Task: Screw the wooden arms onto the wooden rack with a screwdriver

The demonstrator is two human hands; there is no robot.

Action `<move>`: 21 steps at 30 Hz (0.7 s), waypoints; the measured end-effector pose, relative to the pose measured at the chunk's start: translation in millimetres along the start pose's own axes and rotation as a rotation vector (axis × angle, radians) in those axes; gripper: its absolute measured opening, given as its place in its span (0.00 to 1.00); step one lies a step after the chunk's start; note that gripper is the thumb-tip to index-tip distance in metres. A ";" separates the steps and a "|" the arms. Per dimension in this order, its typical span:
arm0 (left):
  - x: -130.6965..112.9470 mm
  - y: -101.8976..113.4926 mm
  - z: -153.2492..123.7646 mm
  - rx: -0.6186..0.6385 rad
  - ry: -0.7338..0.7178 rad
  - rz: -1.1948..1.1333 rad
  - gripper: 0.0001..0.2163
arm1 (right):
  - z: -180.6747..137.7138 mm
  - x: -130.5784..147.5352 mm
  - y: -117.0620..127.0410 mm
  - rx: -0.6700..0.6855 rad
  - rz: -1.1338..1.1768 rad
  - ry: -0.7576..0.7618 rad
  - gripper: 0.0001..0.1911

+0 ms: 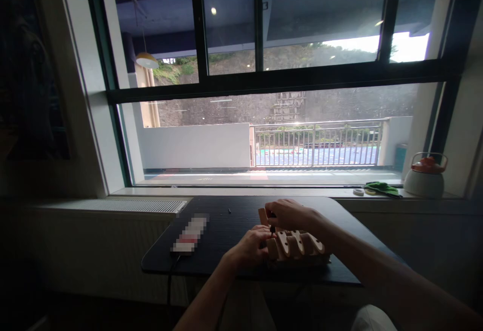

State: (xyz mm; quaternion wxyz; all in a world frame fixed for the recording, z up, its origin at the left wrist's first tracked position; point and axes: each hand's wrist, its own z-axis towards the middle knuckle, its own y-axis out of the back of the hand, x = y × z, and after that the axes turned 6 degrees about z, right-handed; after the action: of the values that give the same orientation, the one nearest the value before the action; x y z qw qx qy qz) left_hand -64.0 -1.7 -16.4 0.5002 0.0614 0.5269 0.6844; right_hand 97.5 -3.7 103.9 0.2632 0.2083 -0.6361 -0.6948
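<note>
A wooden assembly [302, 244] with several curved pale slats and dark round spots lies at the near right of the dark table. My left hand [251, 245] closes on its left end, its fingertips pressed against the wood. Over that same end, my right hand [285, 213] is bent downward with curled fingers around a slim dark tool [272, 229]. The tool points down toward the wood beside my left fingertips; its exact kind is hard to make out. A flat wooden piece [262, 215] sticks up just left of my right hand.
The black table [222, 260] has rounded corners. On its left lies a blurred pale power strip [190, 235] with a dark cable [169, 283]. A tiny dark bit [229, 211] rests farther back. The windowsill holds a green glove-like item [383, 188], tape rolls [358, 192] and a jug [424, 180].
</note>
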 end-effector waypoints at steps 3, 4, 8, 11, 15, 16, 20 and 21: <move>-21.1 -12.5 -2.0 -0.122 0.110 0.116 0.08 | -7.7 6.7 2.5 0.010 -0.045 0.012 0.08; -27.5 -14.3 -3.2 -0.134 0.150 0.174 0.08 | -10.5 9.0 3.0 0.016 -0.061 0.013 0.08; -37.8 -2.7 -5.7 -0.045 0.140 0.400 0.12 | -17.8 15.0 6.5 0.044 -0.110 0.011 0.08; -33.3 11.5 -0.2 0.048 0.111 0.545 0.24 | -18.4 16.8 10.7 0.065 -0.120 0.003 0.08; -36.7 11.8 10.2 0.104 0.133 0.661 0.21 | -16.5 17.2 15.2 0.091 -0.115 -0.018 0.09; -40.6 9.1 11.2 0.101 0.160 0.676 0.19 | -16.4 16.6 15.8 0.097 -0.113 -0.019 0.09; -55.9 1.7 9.5 0.083 0.237 0.595 0.15 | -19.8 9.7 15.7 0.119 -0.099 -0.026 0.09; -57.5 2.2 9.7 0.086 0.222 0.523 0.14 | -21.4 6.6 14.8 0.122 -0.092 -0.025 0.09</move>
State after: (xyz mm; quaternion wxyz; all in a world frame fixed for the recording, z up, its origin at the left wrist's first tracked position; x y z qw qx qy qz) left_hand -31.1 -38.3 15.0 0.2429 0.1410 0.5733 0.7697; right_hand 107.2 -25.2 116.7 0.2098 0.2442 -0.6702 -0.6687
